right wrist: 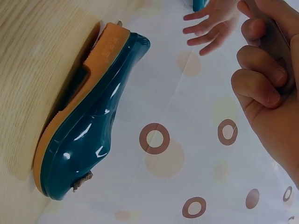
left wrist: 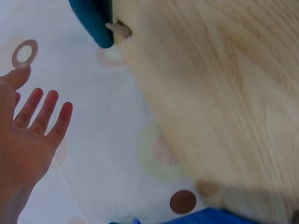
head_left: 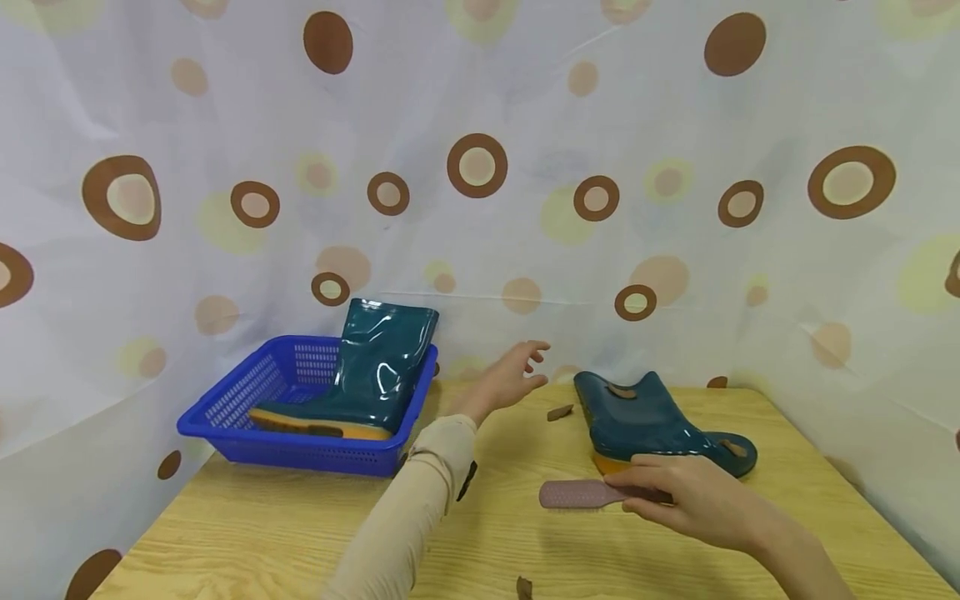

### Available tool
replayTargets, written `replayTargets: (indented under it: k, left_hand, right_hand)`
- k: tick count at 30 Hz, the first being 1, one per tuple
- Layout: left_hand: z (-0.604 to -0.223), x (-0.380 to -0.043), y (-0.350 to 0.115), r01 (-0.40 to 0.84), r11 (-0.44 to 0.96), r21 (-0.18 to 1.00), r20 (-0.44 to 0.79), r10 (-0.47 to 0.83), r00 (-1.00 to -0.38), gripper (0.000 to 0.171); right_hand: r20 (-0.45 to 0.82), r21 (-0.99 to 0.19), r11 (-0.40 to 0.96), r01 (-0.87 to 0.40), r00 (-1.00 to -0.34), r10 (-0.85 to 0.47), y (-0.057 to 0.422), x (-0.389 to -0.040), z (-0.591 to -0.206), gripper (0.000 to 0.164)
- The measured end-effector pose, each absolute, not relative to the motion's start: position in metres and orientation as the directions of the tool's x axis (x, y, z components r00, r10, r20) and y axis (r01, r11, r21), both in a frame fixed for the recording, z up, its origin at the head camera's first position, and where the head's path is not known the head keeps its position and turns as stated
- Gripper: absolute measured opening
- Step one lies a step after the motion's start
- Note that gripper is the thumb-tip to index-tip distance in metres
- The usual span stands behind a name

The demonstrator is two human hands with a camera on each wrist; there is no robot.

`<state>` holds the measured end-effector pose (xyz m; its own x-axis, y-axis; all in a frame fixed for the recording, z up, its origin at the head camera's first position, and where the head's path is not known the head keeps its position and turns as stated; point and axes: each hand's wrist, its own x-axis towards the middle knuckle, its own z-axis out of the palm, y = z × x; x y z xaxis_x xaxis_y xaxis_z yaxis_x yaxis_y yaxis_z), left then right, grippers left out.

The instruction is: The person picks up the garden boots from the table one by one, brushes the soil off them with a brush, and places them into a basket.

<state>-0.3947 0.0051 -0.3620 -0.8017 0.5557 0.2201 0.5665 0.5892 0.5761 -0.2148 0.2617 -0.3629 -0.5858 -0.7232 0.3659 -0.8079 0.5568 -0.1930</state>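
My right hand (head_left: 697, 500) grips the dark handle of a pinkish brush (head_left: 572, 494), holding it level with the bristles facing down over the table. Just beyond lies a teal rubber boot (head_left: 637, 425) on its side, its orange sole (right wrist: 56, 126) showing in the right wrist view. Brown leaf-like scraps rest on it, one on the shaft (head_left: 622, 392) and another near the toe (head_left: 733, 447). Left of that boot, my left hand (head_left: 508, 379) reaches out over the table with loosely spread fingers and nothing in it.
At the left, a blue plastic basket (head_left: 315, 458) holds another teal boot (head_left: 386, 358), its shaft leaning up. More brown scraps lie on the wooden table (head_left: 495, 517), one by the boot (head_left: 559, 412) and one at the front (head_left: 524, 588). A dotted curtain (head_left: 480, 250) hangs behind.
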Motion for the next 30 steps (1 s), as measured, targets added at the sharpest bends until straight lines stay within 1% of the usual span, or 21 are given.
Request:
replayTargets:
  k: [6, 12, 16, 20, 23, 27, 30]
  left_hand:
    - [-0.375, -0.395, 0.028, 0.543, 0.576, 0.611, 0.172, 0.573, -0.801, 0.054]
    - [-0.385, -0.395, 0.058, 0.55, 0.613, 0.567, 0.077, 0.626, -0.776, 0.056]
    - [-0.39, -0.392, 0.073, 0.503, 0.641, 0.579, 0.014, 0.61, -0.792, 0.059]
    - [-0.396, -0.388, 0.082, 0.451, 0.699, 0.555, -0.028, 0.557, -0.83, 0.061]
    - [-0.401, -0.384, 0.086, 0.411, 0.731, 0.544, -0.047, 0.516, -0.855, 0.059]
    - [-0.408, -0.38, 0.092, 0.376, 0.723, 0.58, -0.052, 0.494, -0.868, 0.055]
    - [-0.408, -0.381, 0.096, 0.358, 0.699, 0.619, -0.041, 0.484, -0.874, 0.052]
  right_hand:
    - [0.368, -0.176, 0.552, -0.815, -0.575, -0.731, 0.263, -0.215, -0.363, 0.022]
    - [0.354, -0.171, 0.565, -0.807, -0.586, -0.729, 0.267, -0.215, -0.363, 0.023]
    - [0.337, -0.18, 0.557, -0.811, -0.582, -0.74, 0.267, -0.216, -0.36, 0.025]
    - [0.328, -0.199, 0.534, -0.822, -0.57, -0.754, 0.265, -0.217, -0.357, 0.025]
    - [0.299, -0.224, 0.539, -0.812, -0.584, -0.755, 0.266, -0.216, -0.356, 0.026]
    - [0.264, -0.236, 0.567, -0.789, -0.614, -0.744, 0.27, -0.214, -0.358, 0.027]
    - [0.288, -0.218, 0.561, -0.799, -0.602, -0.745, 0.27, -0.215, -0.359, 0.025]
